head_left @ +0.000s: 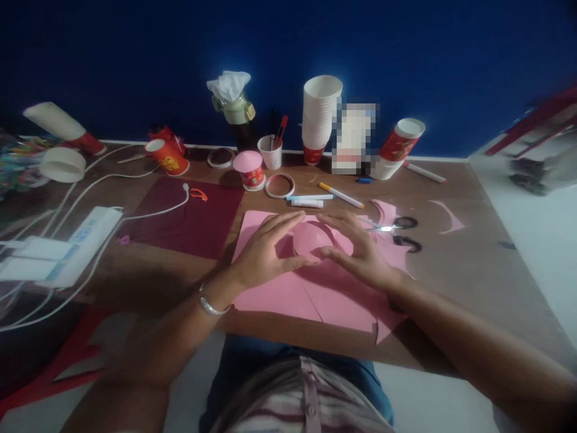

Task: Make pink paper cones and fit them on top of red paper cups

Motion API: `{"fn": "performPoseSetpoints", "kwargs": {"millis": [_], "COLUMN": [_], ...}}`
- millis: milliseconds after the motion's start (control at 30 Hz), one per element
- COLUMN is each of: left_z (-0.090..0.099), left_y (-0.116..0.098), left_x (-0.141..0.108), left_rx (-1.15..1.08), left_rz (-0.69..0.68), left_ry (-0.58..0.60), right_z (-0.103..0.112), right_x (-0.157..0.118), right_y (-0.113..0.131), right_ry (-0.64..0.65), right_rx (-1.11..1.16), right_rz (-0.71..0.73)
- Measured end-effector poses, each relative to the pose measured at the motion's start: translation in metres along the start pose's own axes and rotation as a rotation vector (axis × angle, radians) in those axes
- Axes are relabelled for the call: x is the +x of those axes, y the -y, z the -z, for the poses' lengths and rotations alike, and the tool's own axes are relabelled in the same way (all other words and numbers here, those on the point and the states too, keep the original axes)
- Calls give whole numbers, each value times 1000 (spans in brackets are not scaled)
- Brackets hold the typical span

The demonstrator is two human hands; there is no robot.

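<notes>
A round pink paper piece [311,240], looking like a shallow cone, lies between my two hands above the pink paper sheets [279,297]. My left hand [273,246] curves around its left side, fingers stretched and thumb along the near edge. From the right, my right hand [360,249] mirrors this, its thumb overlapping the near rim. Whether the fingertips press on the piece, I cannot tell. Beyond my right fingers, black-handled scissors [406,224] rest on pink scraps [390,249]. Farther back, a red patterned paper cup [252,179] carries a pink cone roof [247,161].
Along the back stand stacked paper cups [322,99], a pen cup [270,153], a bottle [234,111] and a tilted cup stack [401,144]. Markers [341,195] and a tape roll [279,186] lie before them. A power strip [85,246] with cables occupies the left.
</notes>
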State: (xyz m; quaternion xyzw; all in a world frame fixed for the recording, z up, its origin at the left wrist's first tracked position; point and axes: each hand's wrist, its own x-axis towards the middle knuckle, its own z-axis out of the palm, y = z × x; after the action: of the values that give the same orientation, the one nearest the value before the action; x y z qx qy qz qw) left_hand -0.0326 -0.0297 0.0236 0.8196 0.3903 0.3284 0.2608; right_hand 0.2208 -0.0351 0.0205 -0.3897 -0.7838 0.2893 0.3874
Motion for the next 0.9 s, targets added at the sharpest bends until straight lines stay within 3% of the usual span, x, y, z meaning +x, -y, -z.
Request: {"fn": "performPoseSetpoints", "kwargs": {"millis": [133, 267, 467, 600, 900], "left_z": [-7, -17, -29, -31, -34], "left_y": [14, 13, -6, -11, -1], "left_x": [-7, -4, 12, 14, 11], "left_rx": [-99, -26, -13, 10, -93], "left_rz": [99, 186, 128, 131, 120], "left_ry": [42, 70, 140, 127, 110], "right_z": [1, -5, -14, -17, -14], "right_x": [0, 4, 11, 13, 19], "right_y": [-3, -1, 0, -1, 11], "right_ry": [-7, -5, 8, 73, 35], "right_rx": [-35, -34, -10, 4, -1], "right_rz": [83, 126, 149, 120, 121]}}
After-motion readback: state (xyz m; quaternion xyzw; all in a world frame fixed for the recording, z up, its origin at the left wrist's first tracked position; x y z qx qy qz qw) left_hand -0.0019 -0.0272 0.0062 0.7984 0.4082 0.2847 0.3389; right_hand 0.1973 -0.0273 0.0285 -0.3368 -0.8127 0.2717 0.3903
